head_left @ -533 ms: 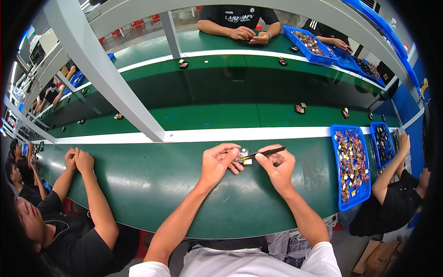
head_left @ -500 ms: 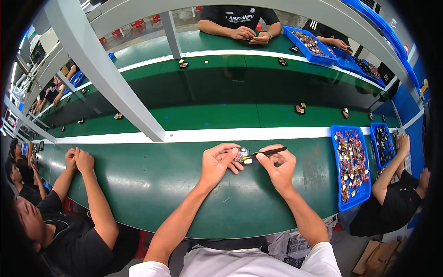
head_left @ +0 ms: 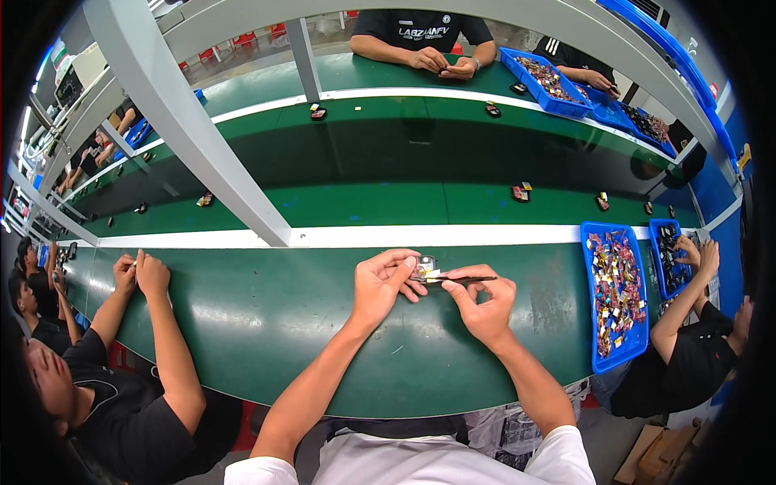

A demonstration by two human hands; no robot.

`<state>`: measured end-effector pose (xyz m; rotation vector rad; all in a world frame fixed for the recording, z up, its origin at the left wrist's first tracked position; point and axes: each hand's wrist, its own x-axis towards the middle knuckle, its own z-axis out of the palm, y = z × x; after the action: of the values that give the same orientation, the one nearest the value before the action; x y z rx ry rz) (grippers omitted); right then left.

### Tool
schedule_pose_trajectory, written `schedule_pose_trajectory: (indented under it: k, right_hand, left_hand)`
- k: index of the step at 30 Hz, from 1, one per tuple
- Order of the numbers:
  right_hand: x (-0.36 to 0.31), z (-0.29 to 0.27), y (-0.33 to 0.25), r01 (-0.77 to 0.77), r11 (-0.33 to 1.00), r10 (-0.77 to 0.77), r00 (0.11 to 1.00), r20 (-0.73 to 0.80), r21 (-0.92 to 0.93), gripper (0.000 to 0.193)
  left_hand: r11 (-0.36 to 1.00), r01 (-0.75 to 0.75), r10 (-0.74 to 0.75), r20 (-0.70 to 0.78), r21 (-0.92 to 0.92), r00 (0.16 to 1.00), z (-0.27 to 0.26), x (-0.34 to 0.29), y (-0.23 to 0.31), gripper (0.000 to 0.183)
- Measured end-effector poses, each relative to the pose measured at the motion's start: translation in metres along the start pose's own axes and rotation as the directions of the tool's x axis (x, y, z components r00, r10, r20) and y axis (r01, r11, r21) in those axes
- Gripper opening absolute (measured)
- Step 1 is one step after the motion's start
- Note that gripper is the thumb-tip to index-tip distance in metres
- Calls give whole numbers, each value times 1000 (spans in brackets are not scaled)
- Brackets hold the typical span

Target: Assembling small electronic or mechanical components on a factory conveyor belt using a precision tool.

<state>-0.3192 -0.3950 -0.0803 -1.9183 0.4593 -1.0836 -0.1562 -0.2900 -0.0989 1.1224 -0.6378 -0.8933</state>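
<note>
Between thumb and fingers, my left hand [head_left: 380, 284] grips a small dark-rimmed electronic housing [head_left: 425, 263] with a silvery, partly clear inside. A small pale yellow-white piece [head_left: 432, 276] lies at its lower edge. My right hand [head_left: 487, 305] is closed on black tweezers [head_left: 473, 280], held nearly level with their tips at that piece. Whether the tips pinch it or only touch it, I cannot make out. Both hands are just above the green worktable [head_left: 307, 323].
To the right stands a blue tray [head_left: 594, 323] heaped with small red, yellow and white parts; a second blue tray [head_left: 664, 279] holds black pieces. Beyond the white rail [head_left: 364, 236], a green conveyor [head_left: 388, 202] carries small assemblies. A grey post [head_left: 190, 137] rises at left. Co-workers sit on both sides and opposite.
My right hand has lowered the tweezers from a slant to nearly level. Assemblies on the conveyor have shifted slightly left. The co-worker at right now has a hand over the black pieces.
</note>
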Motion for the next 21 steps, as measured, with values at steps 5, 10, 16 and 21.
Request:
schedule_pose_trajectory:
  k: [5,10,16,21]
  right_hand:
    - [1,2,-3,39,998,-39,999,4,-42,10]
    - [0,2,-3,60,996,-61,998,-6,-72,11]
    - [1,3,-4,103,991,-104,995,-10,-88,11]
    - [1,2,-3,125,987,-127,992,-17,-106,11]
  left_hand:
    - [1000,1,-1,0,-3,1000,0,0,-2,26]
    - [1000,-6,6,7,8,1000,0,0,-2,26]
    - [1000,-13,13,-3,2,1000,1,0,-3,26]
    - [1000,-15,15,-14,6,1000,1,0,-3,26]
